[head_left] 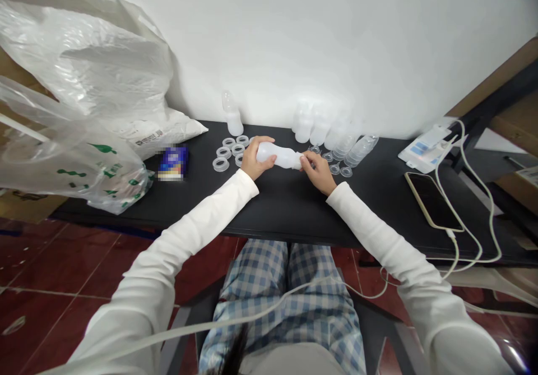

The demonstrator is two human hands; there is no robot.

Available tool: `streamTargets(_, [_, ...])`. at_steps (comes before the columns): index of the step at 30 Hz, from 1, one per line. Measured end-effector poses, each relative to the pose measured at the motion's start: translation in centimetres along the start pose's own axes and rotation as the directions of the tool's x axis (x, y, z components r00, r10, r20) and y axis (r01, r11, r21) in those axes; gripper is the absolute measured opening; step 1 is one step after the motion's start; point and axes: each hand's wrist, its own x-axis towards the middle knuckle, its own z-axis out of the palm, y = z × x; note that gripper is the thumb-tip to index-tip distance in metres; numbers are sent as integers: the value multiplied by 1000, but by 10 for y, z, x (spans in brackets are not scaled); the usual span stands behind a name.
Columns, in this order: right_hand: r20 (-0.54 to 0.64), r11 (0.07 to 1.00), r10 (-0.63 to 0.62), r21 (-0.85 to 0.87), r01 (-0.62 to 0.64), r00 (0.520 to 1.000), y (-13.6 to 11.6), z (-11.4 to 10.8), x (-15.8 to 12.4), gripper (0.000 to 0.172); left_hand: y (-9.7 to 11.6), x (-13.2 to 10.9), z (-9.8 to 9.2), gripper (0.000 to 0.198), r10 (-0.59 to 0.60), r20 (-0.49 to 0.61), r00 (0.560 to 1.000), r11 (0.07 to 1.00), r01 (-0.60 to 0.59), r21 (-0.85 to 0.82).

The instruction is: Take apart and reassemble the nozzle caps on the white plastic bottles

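Observation:
A white, translucent baby bottle lies sideways between my hands over the black table. My left hand wraps round its base end. At the neck end, on the right, the fingers of my right hand pinch the rim; whether a separate ring sits there I cannot tell. Just left of my left hand lie several white collar rings. Several clear nipples rest beside my right hand, partly hidden by it. Behind them stand several white bottles and clear covers.
One bottle with a clear cover stands near the wall. To the left are a large plastic bag, a green-printed bag and a blue box. A phone, a cable and a white power strip lie right.

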Motion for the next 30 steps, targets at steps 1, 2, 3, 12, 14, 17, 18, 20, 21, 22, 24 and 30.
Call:
streamTargets(1, [19,997,44,65,-45,999,-1,0,0,64,-1,0,0,63,22,7,1000,1000,-22,12])
streamTargets(2, [42,988,85,124,-90,995,-1,-1,1,69,-2,-1,1,65,43,12,999,999,-43,22])
streamTargets(3, [64,978,117,169,-126,991,-1,-1,1,72,-4,-1,2,67,63,15,998,998,-64,31])
streamTargets(12, [149,978,100,167,-124,984,3,-12,6,76,-14,-2,2,64,250,89,964,963,-258,82])
streamTargets(14, [166,1000,19,2,-19,986,4,-15,6,73,-13,-2,3,60,293,108,950,951,-301,66])
streamTargets(17, [156,939,-161,-280,199,975,5,-20,6,65,-10,-1,4,55,298,55,953,952,-300,52])
streamTargets(18, [119,905,-206,-354,235,971,6,-22,6,60,-8,-1,4,55,261,20,965,964,-262,48])
streamTargets(20, [-27,859,-248,-468,207,968,5,-30,8,47,-5,0,4,55,140,-62,988,990,-139,26])
streamTargets(21, [-129,847,-249,-510,151,960,5,-36,9,41,-3,1,3,55,74,-105,992,997,-73,7])
streamTargets(22, [-244,839,-235,-540,69,941,5,-43,11,36,-2,2,3,55,14,-150,989,1000,-16,-14])
streamTargets(24, [-460,816,-178,-564,-131,870,7,-58,14,33,-1,3,2,54,-76,-234,969,996,65,-53])
streamTargets(30, [-651,703,68,-506,-499,756,37,-84,20,34,-5,2,8,51,-296,-256,920,948,252,-194])
